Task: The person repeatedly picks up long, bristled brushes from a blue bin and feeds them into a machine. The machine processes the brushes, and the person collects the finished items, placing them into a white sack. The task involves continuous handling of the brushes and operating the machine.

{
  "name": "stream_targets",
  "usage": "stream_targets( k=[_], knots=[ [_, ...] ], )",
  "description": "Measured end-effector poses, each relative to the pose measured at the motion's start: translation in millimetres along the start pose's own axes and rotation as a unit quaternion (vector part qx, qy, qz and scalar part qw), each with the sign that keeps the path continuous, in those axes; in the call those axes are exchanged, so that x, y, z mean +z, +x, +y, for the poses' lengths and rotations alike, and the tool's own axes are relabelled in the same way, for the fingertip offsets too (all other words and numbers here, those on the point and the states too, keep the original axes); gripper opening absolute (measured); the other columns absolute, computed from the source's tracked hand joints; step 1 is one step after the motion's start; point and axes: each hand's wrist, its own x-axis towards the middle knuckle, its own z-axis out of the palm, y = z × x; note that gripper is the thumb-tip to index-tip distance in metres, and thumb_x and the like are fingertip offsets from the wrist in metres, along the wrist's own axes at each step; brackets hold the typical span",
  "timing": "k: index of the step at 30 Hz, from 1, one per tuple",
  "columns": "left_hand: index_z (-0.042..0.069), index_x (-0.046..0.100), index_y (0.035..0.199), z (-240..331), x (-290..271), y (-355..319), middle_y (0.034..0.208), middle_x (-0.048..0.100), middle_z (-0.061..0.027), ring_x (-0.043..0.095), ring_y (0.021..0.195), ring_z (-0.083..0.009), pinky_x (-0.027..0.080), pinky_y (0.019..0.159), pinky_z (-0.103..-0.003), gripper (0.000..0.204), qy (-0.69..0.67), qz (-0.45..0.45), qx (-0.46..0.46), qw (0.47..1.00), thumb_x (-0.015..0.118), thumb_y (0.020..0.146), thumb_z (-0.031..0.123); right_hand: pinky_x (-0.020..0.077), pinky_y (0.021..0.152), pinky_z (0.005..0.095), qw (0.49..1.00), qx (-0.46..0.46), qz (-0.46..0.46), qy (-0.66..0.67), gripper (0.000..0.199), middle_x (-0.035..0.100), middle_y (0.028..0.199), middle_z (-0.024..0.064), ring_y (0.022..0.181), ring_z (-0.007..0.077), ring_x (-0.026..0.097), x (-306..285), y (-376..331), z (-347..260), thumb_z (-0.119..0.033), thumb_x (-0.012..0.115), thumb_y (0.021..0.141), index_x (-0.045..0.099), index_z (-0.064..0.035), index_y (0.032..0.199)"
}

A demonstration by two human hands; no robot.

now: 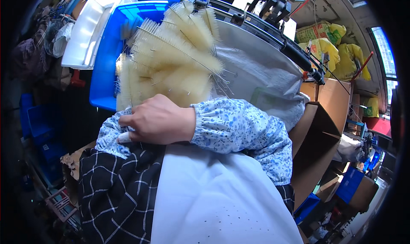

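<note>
My right hand (160, 120) reaches across my front from the right, its fingers curled onto the blue-and-white flowered sleeve cover (109, 135) on my left forearm. One finger has a white wrap (124, 137). A matching flowered sleeve cover (239, 124) is on my right forearm. My left hand is hidden behind the right hand and the sleeve. Just beyond lies a heap of cream-bristled brushes (171, 64) with thin wire stems, partly in and over a blue plastic bin (102, 73).
A white tub (89, 35) stands left of the bin. Grey sheeting (256, 69) spreads to the right of the brushes, below a black metal rail mechanism (273, 30). An open cardboard box (316, 146) is at my right. Yellow sacks (329, 52) lie farther back.
</note>
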Motion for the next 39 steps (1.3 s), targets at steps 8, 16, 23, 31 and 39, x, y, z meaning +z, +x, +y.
stream_targets(
  k=[8, 16, 23, 31, 39],
  knots=[
    [0.001, 0.046, 0.116, -12, -14, -30, 0.106, 0.052, -0.0172, 0.053, 0.094, -0.0269, 0.041, 0.077, -0.035, 0.039, -0.295, 0.089, -0.067, 0.949, 0.049, 0.081, 0.018, 0.0461, 0.06, 0.0405, 0.995, 0.084, -0.049, -0.016, 0.019, 0.059, 0.071, 0.0167, 0.068, 0.0326, 0.059, 32, 25, 19, -0.02, 0.049, 0.075, 0.054, -0.0026, 0.076],
    [0.004, 0.046, 0.118, -3, -42, -32, 0.115, 0.048, -0.0179, 0.048, 0.104, -0.0287, 0.038, 0.087, -0.036, 0.041, -0.468, 0.09, -0.005, 0.879, 0.052, 0.081, 0.021, 0.0461, 0.071, 0.036, 0.936, -0.111, 0.039, 0.333, 0.018, 0.058, 0.084, 0.0142, 0.084, 0.0302, 0.057, -37, 22, -16, 0.0, 0.048, 0.075, 0.052, 0.0004, 0.093],
    [0.008, 0.04, 0.124, 4, -15, -73, 0.128, 0.037, -0.0194, 0.043, 0.112, -0.0316, 0.033, 0.095, -0.036, 0.045, -0.281, 0.025, -0.11, 0.953, 0.054, 0.082, 0.021, 0.0452, 0.063, 0.0336, 0.888, -0.081, 0.432, -0.133, 0.021, 0.059, 0.079, 0.0097, 0.074, 0.0261, 0.058, -94, -27, 59, 0.001, 0.05, 0.069, 0.054, -0.0052, 0.089],
    [-0.005, 0.044, 0.114, -70, -171, -163, 0.082, 0.063, -0.0162, 0.063, 0.072, -0.0221, 0.048, 0.064, -0.027, 0.044, -0.472, 0.016, 0.062, 0.879, 0.055, 0.083, 0.024, 0.0461, 0.076, 0.0351, 0.919, 0.088, 0.359, -0.136, 0.024, 0.054, 0.105, 0.0103, 0.094, 0.0268, 0.053, -33, -104, 128, -0.007, 0.057, 0.075, 0.055, -0.0091, 0.099],
    [0.013, 0.034, 0.13, -168, -190, -71, 0.129, 0.04, -0.0099, 0.041, 0.117, -0.0236, 0.03, 0.099, -0.037, 0.052, -0.092, 0.29, -0.055, 0.951, 0.053, 0.084, 0.029, 0.0436, 0.055, 0.0384, 0.863, 0.479, 0.159, 0.014, 0.017, 0.058, 0.066, 0.0101, 0.064, 0.028, 0.057, 28, -189, 89, -0.025, 0.055, 0.077, 0.054, -0.0085, 0.079]
  ],
)
